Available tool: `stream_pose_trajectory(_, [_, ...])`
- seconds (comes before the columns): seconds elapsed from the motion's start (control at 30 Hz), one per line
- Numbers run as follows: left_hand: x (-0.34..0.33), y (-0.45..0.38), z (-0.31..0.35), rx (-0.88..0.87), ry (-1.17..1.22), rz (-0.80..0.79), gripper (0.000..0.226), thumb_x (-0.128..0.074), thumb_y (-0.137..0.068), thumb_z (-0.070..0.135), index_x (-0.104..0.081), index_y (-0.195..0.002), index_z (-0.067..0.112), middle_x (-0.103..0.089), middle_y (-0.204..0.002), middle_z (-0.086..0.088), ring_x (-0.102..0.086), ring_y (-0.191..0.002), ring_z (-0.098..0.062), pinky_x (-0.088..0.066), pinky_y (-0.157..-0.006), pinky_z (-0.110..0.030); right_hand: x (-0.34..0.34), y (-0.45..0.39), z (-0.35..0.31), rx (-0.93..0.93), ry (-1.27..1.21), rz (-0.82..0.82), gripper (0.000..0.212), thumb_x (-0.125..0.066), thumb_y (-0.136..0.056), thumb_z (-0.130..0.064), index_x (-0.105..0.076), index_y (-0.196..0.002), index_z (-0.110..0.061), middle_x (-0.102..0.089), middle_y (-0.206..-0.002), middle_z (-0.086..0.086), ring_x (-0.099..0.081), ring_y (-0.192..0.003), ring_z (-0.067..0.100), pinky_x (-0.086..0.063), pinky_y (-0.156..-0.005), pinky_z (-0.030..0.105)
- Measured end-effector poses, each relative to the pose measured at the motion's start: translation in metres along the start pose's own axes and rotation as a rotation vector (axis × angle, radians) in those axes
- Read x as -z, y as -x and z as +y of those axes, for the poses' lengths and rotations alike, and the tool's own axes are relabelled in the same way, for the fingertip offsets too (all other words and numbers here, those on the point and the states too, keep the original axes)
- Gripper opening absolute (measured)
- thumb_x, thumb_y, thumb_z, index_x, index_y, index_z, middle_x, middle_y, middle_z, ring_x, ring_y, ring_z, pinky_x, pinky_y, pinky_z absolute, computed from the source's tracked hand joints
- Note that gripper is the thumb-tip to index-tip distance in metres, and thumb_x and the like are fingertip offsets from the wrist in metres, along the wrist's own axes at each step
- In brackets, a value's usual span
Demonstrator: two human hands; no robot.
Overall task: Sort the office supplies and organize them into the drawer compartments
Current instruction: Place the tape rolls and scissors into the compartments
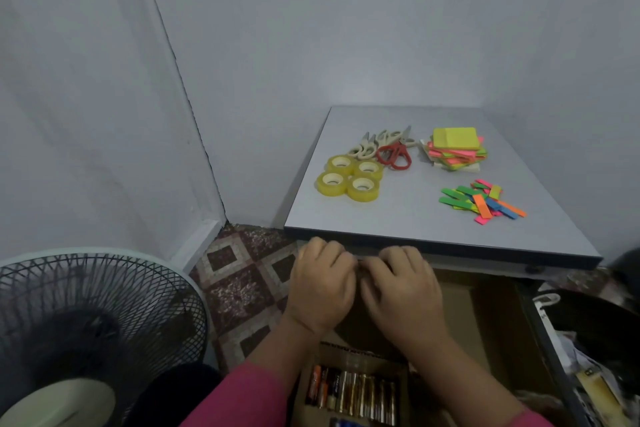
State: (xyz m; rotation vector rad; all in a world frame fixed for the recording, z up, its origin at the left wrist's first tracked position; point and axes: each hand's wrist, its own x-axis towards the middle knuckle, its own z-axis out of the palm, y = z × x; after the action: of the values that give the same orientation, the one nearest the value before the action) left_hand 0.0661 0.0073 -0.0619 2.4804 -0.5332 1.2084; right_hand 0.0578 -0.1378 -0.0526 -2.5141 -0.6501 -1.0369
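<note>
Grey tabletop [408, 215] wedged into a corner of pale walls. Tape rolls [349, 178] clustered toward its left edge, scissors [384, 149] just behind them, sticky notes [455, 149] stacked toward the back right, coloured flags [483, 201] scattered nearer the front edge. Open drawer [491, 315] below the front edge, batteries [351, 393] lying in a near compartment. Left hand [320, 291] and right hand [403, 291] side by side over the drawer, fingers curled downward; cannot tell whether gripping anything. Fan [93, 333] on patterned floor tiles [242, 281] at left.
</note>
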Motion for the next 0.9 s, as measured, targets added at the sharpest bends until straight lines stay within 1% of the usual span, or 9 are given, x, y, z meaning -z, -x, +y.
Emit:
stream_pose_trajectory(0.07, [0.006, -0.02, 0.0, 0.085, 0.044, 0.064, 0.017, -0.046, -0.085, 0.009, -0.062, -0.079, 0.008, -0.058, -0.078, -0.005, -0.047, -0.071, -0.023, -0.038, -0.063, -0.034, 0.006, -0.019, 0.0, 0.009, -0.043, 0.071, 0.012, -0.062, -0.081, -0.017, -0.068, -0.091, -0.013, -0.059, -0.087, 0.005, -0.052, -0.084, 0.021, -0.044, -0.068, 0.031])
stream_pose_trajectory(0.13, [0.013, -0.045, 0.003, 0.279, 0.052, 0.034, 0.019, -0.045, -0.087, 0.01, -0.061, -0.097, 0.009, -0.059, -0.091, -0.004, -0.049, -0.084, -0.022, -0.04, -0.07, -0.031, 0.011, -0.043, 0.001, -0.092, -0.072, 0.001, 0.019, -0.061, -0.085, -0.017, -0.066, -0.104, -0.014, -0.059, -0.096, 0.004, -0.055, -0.089, 0.018, -0.047, -0.071, 0.029])
stream_pose_trajectory(0.23, [0.012, -0.076, -0.003, 0.553, -0.011, -0.19, 0.038, -0.046, -0.092, 0.018, -0.047, -0.13, 0.016, -0.054, -0.11, -0.003, -0.048, -0.102, -0.021, -0.041, -0.08, -0.034, 0.011, -0.077, 0.009, -0.294, -0.145, -0.281, 0.042, -0.05, -0.093, -0.023, -0.047, -0.136, -0.024, -0.054, -0.103, 0.0, -0.055, -0.088, 0.016, -0.047, -0.069, 0.029])
stream_pose_trajectory(0.33, [0.005, -0.089, -0.012, 0.539, -0.134, -0.404, 0.049, -0.04, -0.098, 0.032, -0.032, -0.145, 0.021, -0.052, -0.117, -0.009, -0.048, -0.106, -0.026, -0.039, -0.084, -0.037, 0.007, -0.096, 0.017, -0.325, -0.134, -0.454, 0.053, -0.046, -0.095, -0.028, -0.032, -0.146, -0.031, -0.053, -0.104, 0.002, -0.055, -0.091, 0.019, -0.045, -0.073, 0.031])
stream_pose_trajectory(0.4, [0.004, -0.09, -0.013, 0.516, -0.179, -0.438, 0.046, -0.037, -0.098, 0.034, -0.037, -0.142, 0.021, -0.05, -0.113, -0.01, -0.048, -0.103, -0.026, -0.038, -0.082, -0.036, 0.006, -0.098, 0.019, -0.327, -0.116, -0.472, 0.05, -0.045, -0.095, -0.03, -0.036, -0.144, -0.031, -0.052, -0.107, 0.004, -0.056, -0.094, 0.021, -0.044, -0.073, 0.031])
stream_pose_trajectory(0.5, [0.006, -0.085, -0.011, 0.497, -0.177, -0.383, 0.038, -0.04, -0.098, 0.033, -0.046, -0.133, 0.019, -0.049, -0.107, -0.007, -0.045, -0.097, -0.023, -0.036, -0.077, -0.033, 0.005, -0.094, 0.017, -0.319, -0.092, -0.423, 0.043, -0.045, -0.095, -0.03, -0.044, -0.138, -0.029, -0.053, -0.106, 0.005, -0.057, -0.09, 0.023, -0.043, -0.069, 0.031])
stream_pose_trajectory(0.6, [0.008, -0.077, -0.013, 0.472, -0.117, -0.334, 0.03, -0.043, -0.098, 0.031, -0.052, -0.123, 0.017, -0.048, -0.106, -0.006, -0.043, -0.096, -0.021, -0.036, -0.078, -0.031, 0.012, -0.087, 0.014, -0.323, -0.134, -0.378, 0.031, -0.05, -0.094, -0.032, -0.051, -0.124, -0.026, -0.052, -0.102, 0.003, -0.056, -0.083, 0.02, -0.043, -0.066, 0.03])
stream_pose_trajectory(0.77, [0.023, -0.058, -0.008, 0.383, -0.036, -0.287, 0.024, -0.048, -0.098, 0.032, -0.056, -0.115, 0.018, -0.048, -0.1, -0.003, -0.045, -0.094, -0.021, -0.042, -0.077, -0.032, 0.028, -0.076, 0.011, -0.357, -0.204, -0.4, 0.02, -0.059, -0.089, -0.038, -0.051, -0.103, -0.026, -0.047, -0.1, -0.001, -0.053, -0.084, 0.016, -0.047, -0.069, 0.028])
stream_pose_trajectory(0.9, [0.039, -0.034, -0.001, 0.338, 0.01, -0.214, 0.022, -0.054, -0.094, 0.032, -0.063, -0.11, 0.02, -0.051, -0.088, 0.0, -0.049, -0.085, -0.019, -0.046, -0.065, -0.035, 0.047, -0.063, 0.008, -0.345, -0.231, -0.445, 0.018, -0.062, -0.087, -0.041, -0.052, -0.096, -0.03, -0.045, -0.097, -0.005, -0.053, -0.083, 0.012, -0.05, -0.069, 0.026])
